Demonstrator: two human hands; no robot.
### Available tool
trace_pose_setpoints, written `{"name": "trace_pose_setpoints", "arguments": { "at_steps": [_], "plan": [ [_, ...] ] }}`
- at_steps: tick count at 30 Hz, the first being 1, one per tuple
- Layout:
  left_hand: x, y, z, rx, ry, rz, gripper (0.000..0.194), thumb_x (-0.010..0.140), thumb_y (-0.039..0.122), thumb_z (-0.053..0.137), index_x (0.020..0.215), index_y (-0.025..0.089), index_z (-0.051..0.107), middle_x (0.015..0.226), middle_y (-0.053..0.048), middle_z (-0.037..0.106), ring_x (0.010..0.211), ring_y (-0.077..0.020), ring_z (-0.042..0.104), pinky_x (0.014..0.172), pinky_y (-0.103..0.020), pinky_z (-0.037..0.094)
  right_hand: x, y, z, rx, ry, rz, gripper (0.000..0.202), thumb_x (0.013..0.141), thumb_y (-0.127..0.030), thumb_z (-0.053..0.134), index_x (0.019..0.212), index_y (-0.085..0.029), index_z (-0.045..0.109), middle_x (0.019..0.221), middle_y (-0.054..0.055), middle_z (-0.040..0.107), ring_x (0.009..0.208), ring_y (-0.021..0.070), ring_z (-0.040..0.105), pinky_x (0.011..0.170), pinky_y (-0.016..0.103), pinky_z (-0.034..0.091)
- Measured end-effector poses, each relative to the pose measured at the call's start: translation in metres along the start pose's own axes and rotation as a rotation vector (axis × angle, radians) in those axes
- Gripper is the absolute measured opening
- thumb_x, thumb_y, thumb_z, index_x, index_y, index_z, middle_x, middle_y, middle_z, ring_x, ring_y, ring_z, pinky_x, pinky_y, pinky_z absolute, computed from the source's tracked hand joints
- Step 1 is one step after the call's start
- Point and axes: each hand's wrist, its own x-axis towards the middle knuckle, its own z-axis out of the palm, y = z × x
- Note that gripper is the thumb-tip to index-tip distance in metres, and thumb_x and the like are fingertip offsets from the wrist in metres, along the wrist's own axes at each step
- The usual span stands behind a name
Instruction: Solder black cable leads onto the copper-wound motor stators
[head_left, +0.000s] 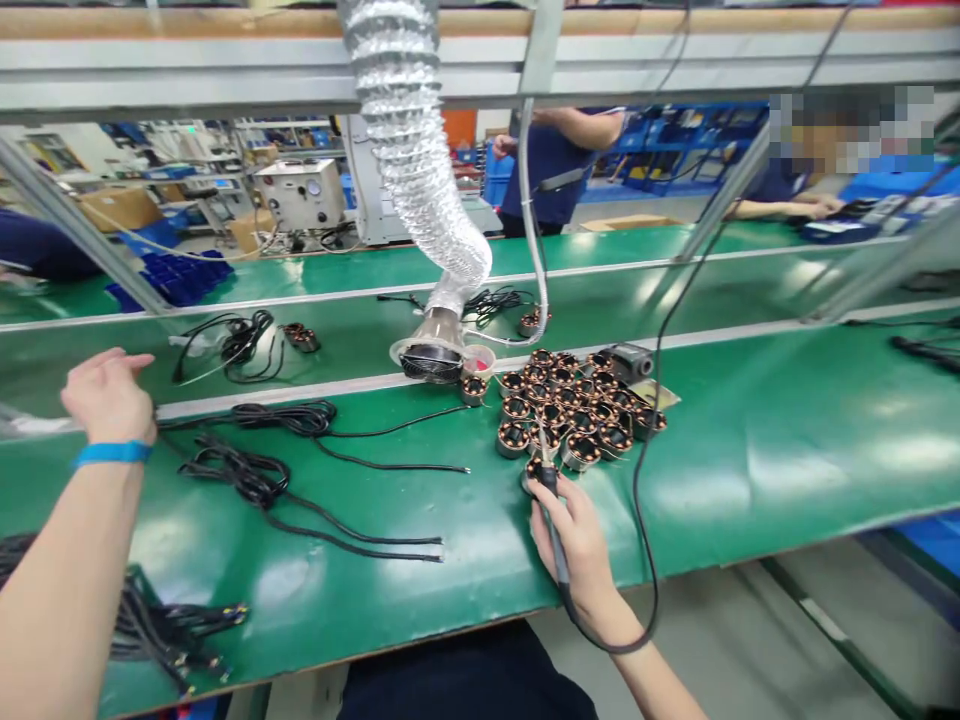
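My right hand [574, 540] is closed around a soldering iron [556, 530], its tip pointing away from me toward a cluster of copper-wound motor stators [562, 400]. One stator [531, 474] sits right at my fingertips, partly covered by them; whether the fingers also grip it is unclear. Off to the left, my left hand [109, 398], with a blue band on the wrist, is raised near the metal strip, fingers apart and nothing visible in them. Beside it lie coiled black power cords [247, 470], their stripped ends pointing right.
A foil exhaust duct [405, 140] hangs over the bench, with a fan-like hood [431, 358] at its end. The iron's black cord [637, 480] loops on the right. More cables [161, 615] lie front left. A co-worker [551, 165] stands across the bench.
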Motion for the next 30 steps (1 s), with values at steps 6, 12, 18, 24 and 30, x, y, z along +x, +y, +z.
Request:
{"name": "trace_pose_setpoints", "arguments": {
  "at_steps": [6,12,18,24,30],
  "plan": [
    [-0.023,0.118,0.102,0.028,-0.119,0.209,0.042,0.094,0.046,0.036,0.093,0.022,0.070,0.088,-0.004,0.072,0.086,-0.0276,0.066,0.083,-0.043,0.051,0.001,-0.005,-0.003,0.020,-0.026,0.060,0.051,0.088,-0.004,0.053,0.135,-0.023,0.052,0.122,0.013,0.059,0.116,0.0268,0.058,0.096,0.048,0.052],
    [-0.022,0.172,0.219,0.229,-0.476,0.321,0.048,0.099,0.043,0.032,0.090,0.015,0.070,0.103,-0.015,0.062,0.092,-0.0287,0.065,0.085,-0.040,0.047,0.000,-0.006,-0.003,0.041,0.006,0.102,0.054,0.090,-0.005,0.053,0.140,-0.025,0.047,0.126,0.014,0.056,0.119,0.0265,0.058,0.097,0.046,0.052],
    [-0.051,0.163,0.226,0.173,-0.649,0.359,0.035,0.095,0.047,0.046,0.090,0.018,0.066,0.092,-0.009,0.061,0.081,-0.0232,0.062,0.075,-0.033,0.045,0.000,-0.007,-0.003,0.025,0.000,0.213,0.050,0.091,-0.015,0.059,0.139,-0.026,0.048,0.125,0.014,0.054,0.116,0.0277,0.059,0.095,0.047,0.054],
    [-0.111,0.146,0.185,0.159,-0.797,0.390,0.030,0.093,0.045,0.052,0.074,0.022,0.056,0.082,-0.003,0.060,0.072,-0.0202,0.057,0.066,-0.031,0.040,0.010,-0.010,0.001,-0.007,0.005,0.253,0.047,0.091,-0.021,0.060,0.137,-0.026,0.051,0.119,0.014,0.055,0.106,0.0274,0.061,0.088,0.046,0.056],
    [-0.125,0.153,0.164,0.022,-0.707,0.275,0.032,0.096,0.050,0.044,0.090,0.024,0.061,0.096,-0.005,0.060,0.078,-0.0203,0.059,0.074,-0.032,0.044,0.023,-0.026,0.016,0.049,-0.007,0.279,0.040,0.091,-0.019,0.058,0.130,-0.024,0.055,0.115,0.013,0.053,0.104,0.0275,0.060,0.088,0.045,0.055]
  ]
}}
